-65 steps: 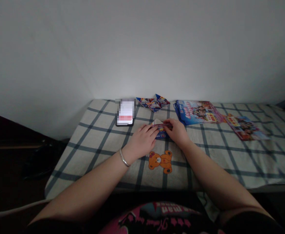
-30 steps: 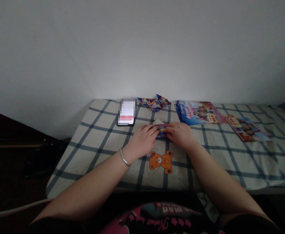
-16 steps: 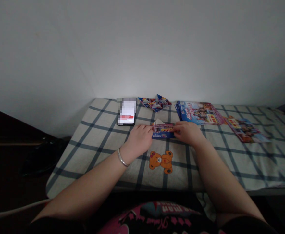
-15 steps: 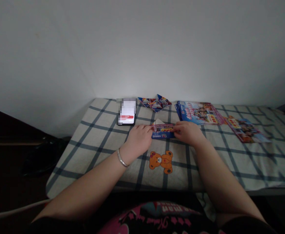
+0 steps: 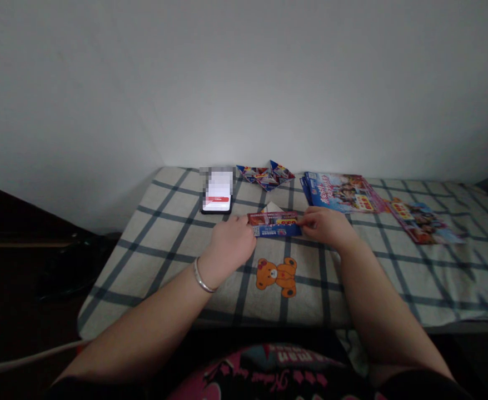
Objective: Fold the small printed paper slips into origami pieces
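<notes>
A folded strip of printed paper [image 5: 274, 225], blue and red, lies flat on the checked cloth [image 5: 169, 244]. My left hand [image 5: 228, 244] presses its left end with curled fingers. My right hand [image 5: 325, 225] pinches its right end. A white paper corner pokes up behind the strip. A silver bangle [image 5: 201, 279] sits on my left wrist.
A phone [image 5: 217, 191] with a lit screen lies behind my left hand. A finished folded paper shape [image 5: 264, 175] rests near the wall. A stack of printed leaflets [image 5: 339, 191] and another leaflet [image 5: 423, 222] lie to the right. An orange bear print [image 5: 276, 275] marks the cloth.
My hands have slid apart along the paper, left hand leftward and right hand rightward. The strip between them now shows at nearly full length.
</notes>
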Demonstrator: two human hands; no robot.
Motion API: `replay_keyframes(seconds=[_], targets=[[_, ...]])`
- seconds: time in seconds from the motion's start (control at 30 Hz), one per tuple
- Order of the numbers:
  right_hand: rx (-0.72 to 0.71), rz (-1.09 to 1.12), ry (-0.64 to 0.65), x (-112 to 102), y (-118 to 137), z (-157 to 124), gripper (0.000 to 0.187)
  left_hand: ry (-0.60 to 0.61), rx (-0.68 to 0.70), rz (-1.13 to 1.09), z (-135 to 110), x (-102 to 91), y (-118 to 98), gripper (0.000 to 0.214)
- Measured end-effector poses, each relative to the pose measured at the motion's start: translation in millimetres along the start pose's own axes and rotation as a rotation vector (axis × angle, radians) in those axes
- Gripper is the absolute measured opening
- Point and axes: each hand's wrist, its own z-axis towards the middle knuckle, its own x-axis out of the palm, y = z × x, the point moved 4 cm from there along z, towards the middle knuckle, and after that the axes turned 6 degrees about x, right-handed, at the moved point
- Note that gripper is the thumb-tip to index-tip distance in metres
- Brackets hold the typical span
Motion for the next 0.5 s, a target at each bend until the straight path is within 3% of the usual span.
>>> replay_keyframes(seconds=[0.2,0.4,0.5], targets=[[0.0,-0.002,-0.045,0,0,-2,0.019,-0.027,0.058,0.018,1,-0.8,0,0.022],[-0.193,0.0,-0.214,4,14,-1,0.023,-0.124,0.066,-0.009,4,4.3,2,0.027],[-0.312,0.061,-0.199,12,30,0,0.028,-0.144,0.054,-0.016,4,5.0,3,0.028]])
